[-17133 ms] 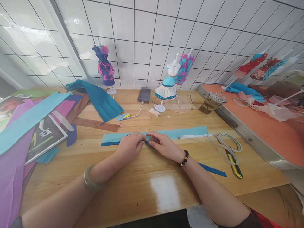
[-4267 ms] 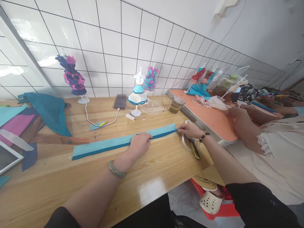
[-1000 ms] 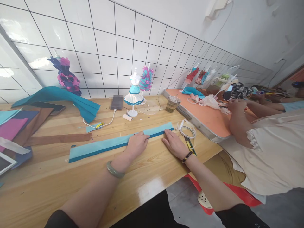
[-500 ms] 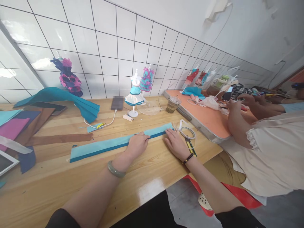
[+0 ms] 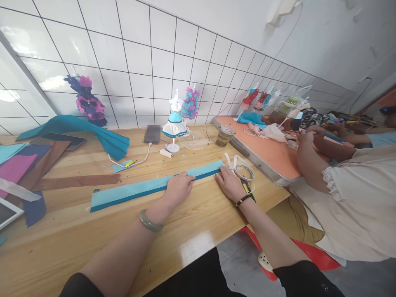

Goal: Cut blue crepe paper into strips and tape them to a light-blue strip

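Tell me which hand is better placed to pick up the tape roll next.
Probably the right hand: it is at the right end of the blue strip, close to the tape roll. The left hand rests farther off, on the strip.

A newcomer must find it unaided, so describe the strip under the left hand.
On the wooden table, find the left hand, its wrist ringed by a green bangle. Beneath that hand runs a long strip. Unlike the plain brown strip to its left, it is two-toned: pale blue with darker teal along its near side.
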Available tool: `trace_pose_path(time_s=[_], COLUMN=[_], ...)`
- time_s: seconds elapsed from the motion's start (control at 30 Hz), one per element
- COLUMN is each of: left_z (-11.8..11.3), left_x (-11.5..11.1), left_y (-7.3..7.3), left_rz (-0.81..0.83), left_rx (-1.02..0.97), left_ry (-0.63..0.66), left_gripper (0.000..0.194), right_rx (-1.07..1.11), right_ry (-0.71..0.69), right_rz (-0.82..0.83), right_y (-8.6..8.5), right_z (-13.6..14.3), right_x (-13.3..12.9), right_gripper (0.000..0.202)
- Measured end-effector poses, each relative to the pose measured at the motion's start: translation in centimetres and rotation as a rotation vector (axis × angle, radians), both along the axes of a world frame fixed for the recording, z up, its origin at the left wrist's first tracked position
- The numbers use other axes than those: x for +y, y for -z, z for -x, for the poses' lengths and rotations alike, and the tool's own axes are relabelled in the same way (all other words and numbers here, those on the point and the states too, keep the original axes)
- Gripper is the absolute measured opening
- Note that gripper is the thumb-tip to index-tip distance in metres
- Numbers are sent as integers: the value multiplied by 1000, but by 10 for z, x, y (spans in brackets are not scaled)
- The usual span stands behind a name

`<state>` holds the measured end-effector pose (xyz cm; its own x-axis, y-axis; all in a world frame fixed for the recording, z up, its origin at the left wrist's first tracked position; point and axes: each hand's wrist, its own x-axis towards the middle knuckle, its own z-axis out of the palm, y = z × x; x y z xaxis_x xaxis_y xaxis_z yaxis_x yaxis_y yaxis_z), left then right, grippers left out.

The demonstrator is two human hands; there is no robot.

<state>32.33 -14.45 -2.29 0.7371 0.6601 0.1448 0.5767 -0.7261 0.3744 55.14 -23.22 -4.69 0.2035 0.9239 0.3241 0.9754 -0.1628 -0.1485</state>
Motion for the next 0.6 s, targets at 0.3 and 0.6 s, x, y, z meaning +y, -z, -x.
trace_pose_path(time_s=[0.3, 0.6], left_z=[-1, 0], left_x=[-2, -1], left_y=[-1, -1], left_rz=[4, -14], left_rx=[3, 1], left_ry=[-19, -2], left_gripper=[32, 31], right_rx=[-16, 17], right_ry=[-136, -388], right_rz=[-69, 84], right_y=[-17, -22], right_z=[31, 68], right_x=[-9, -10], right_gripper=[47, 48])
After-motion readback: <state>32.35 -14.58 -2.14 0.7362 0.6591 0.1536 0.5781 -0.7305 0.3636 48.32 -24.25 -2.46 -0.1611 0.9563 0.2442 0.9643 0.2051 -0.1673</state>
